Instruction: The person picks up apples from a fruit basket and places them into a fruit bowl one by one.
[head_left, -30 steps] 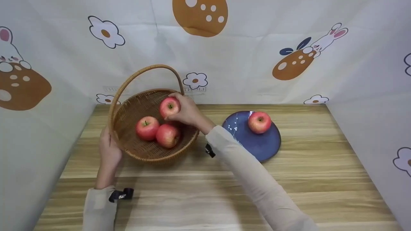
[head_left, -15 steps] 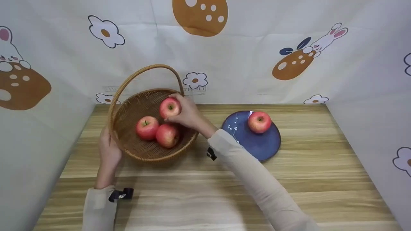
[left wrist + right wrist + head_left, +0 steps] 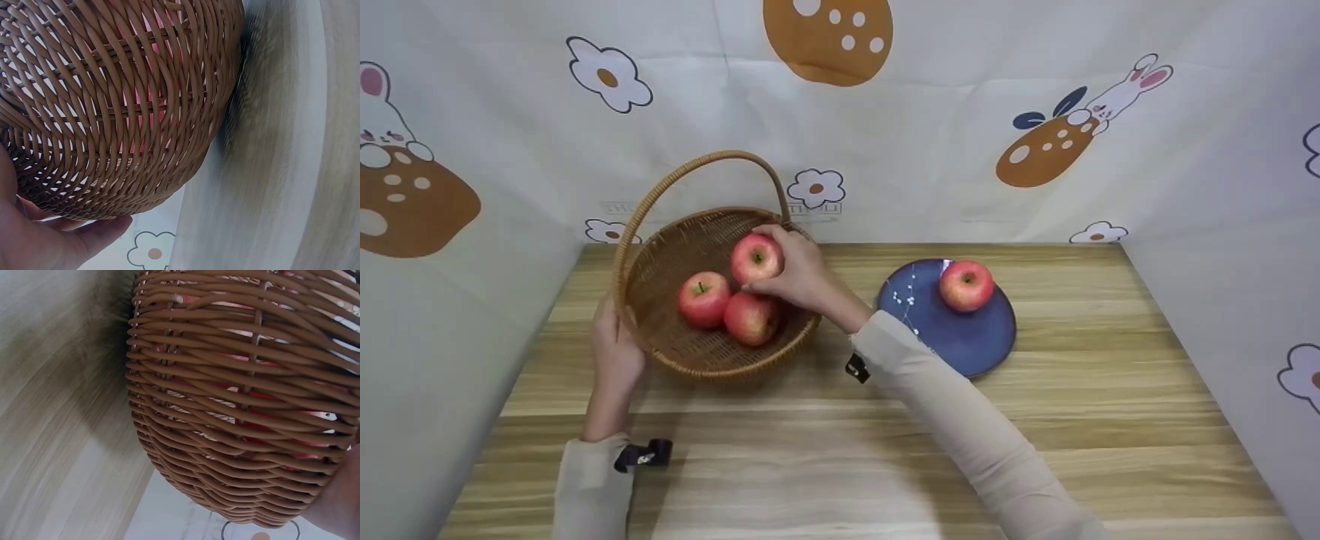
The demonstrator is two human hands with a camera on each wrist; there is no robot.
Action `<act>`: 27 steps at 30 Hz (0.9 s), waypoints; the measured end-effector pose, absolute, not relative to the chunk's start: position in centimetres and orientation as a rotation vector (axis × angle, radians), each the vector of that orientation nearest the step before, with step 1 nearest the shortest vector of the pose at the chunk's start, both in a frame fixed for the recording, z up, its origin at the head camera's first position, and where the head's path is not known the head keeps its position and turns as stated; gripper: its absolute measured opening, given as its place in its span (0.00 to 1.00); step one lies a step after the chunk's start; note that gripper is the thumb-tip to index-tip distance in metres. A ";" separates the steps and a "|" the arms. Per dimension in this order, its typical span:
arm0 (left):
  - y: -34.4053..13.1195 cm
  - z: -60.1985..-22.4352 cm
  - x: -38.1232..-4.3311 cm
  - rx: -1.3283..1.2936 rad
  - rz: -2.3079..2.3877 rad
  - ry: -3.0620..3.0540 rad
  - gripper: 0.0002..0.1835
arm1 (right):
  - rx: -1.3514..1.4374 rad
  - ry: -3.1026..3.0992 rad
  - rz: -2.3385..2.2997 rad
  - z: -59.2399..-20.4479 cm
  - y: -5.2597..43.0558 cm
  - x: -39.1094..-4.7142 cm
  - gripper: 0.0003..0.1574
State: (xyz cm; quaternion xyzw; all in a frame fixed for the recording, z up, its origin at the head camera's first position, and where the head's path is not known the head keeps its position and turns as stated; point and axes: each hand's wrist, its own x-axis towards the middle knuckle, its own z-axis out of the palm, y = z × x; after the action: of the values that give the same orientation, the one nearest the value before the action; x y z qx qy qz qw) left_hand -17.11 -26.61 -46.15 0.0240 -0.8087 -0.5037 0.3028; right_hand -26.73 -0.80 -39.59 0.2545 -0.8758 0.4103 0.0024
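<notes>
My right hand [image 3: 802, 271] pinches a red apple [image 3: 757, 258] between thumb and fingers, inside the wicker basket [image 3: 660, 262]. Two more apples lie in the basket: one with its stem up [image 3: 704, 300] at the left, and one tipped on its side [image 3: 752, 321] just below the held apple. At the basket's left rim, my left hand [image 3: 617, 349] grips the wall. Its fingers [image 3: 107, 233] lie along the woven outside in the left wrist view. Through the weave in the right wrist view, red apple skin shows, and part of the right hand [image 3: 337, 495] appears at the edge.
A dark blue plate [image 3: 960, 345] with a white floral pattern stands right of the basket. One red apple [image 3: 967, 286] sits on its upper part. The basket's tall arched handle [image 3: 712, 156] rises at the back. Printed cloth [image 3: 945, 150] walls the wooden table [image 3: 810, 465] behind and at the sides.
My right hand and the held apple have sunk slightly into the basket, over the tipped apple, and the right sleeve has shifted a little right. The left hand and basket stay put.
</notes>
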 end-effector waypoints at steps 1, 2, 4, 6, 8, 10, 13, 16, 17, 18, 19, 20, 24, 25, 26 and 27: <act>-26.6 -46.2 -17.1 0.059 -1.327 -2.144 0.20 | 0.799 -2.745 1.286 -39.6 -0.8 -26.6 0.50; -26.6 -46.2 -17.1 0.056 -1.320 -2.145 0.20 | 0.799 -2.746 1.286 -39.5 -0.7 -26.5 0.50; -26.7 -46.2 -17.0 0.051 -1.313 -2.151 0.20 | 0.805 -2.742 1.290 -39.5 -0.7 -26.4 0.50; -26.7 -46.2 -17.0 0.051 -1.313 -2.153 0.20 | 0.812 -2.736 1.295 -39.5 -0.6 -26.3 0.50; -26.7 -46.3 -17.1 0.054 -1.311 -2.155 0.21 | 0.815 -2.727 1.311 -39.5 -0.6 -26.1 0.50; -26.7 -46.3 -17.1 0.051 -1.307 -2.154 0.20 | 0.818 -2.713 1.341 -39.5 -0.5 -26.0 0.50; -26.7 -46.2 -17.1 0.049 -1.300 -2.156 0.20 | 0.822 -2.687 1.383 -39.5 -0.3 -25.8 0.49; -26.7 -46.2 -17.1 0.050 -1.299 -2.158 0.20 | 0.827 -2.659 1.422 -39.5 -0.2 -25.5 0.49; -26.7 -46.2 -17.1 0.052 -1.298 -2.157 0.20 | 0.830 -2.650 1.431 -39.5 -0.1 -25.4 0.49; -26.7 -46.2 -17.1 0.053 -1.297 -2.157 0.20 | 0.832 -2.641 1.439 -39.5 -0.1 -25.3 0.49; -26.7 -46.3 -17.2 0.054 -1.296 -2.157 0.20 | 0.835 -2.634 1.446 -39.5 0.0 -25.2 0.49; -26.7 -46.3 -17.2 0.054 -1.294 -2.155 0.20 | 0.836 -2.630 1.450 -39.6 0.0 -25.0 0.49; -26.7 -46.3 -17.2 0.053 -1.291 -2.145 0.19 | 0.839 -2.623 1.457 -39.5 0.2 -24.6 0.49; -26.7 -46.3 -17.3 0.054 -1.291 -2.144 0.19 | 0.839 -2.622 1.462 -39.5 0.2 -24.5 0.49; -26.7 -46.3 -17.3 0.053 -1.292 -2.142 0.19 | 0.838 -2.622 1.462 -39.5 0.2 -24.3 0.49; -26.7 -46.3 -17.3 0.052 -1.290 -2.142 0.18 | 0.836 -2.622 1.461 -39.4 0.2 -24.2 0.49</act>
State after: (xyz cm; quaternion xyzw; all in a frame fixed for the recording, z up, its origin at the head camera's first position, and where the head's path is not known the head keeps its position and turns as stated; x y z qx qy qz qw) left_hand -17.25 -26.70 -46.32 0.0196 -0.8130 -0.4896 0.3147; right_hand -24.25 0.18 -39.43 0.2684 -0.8414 0.4689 0.0129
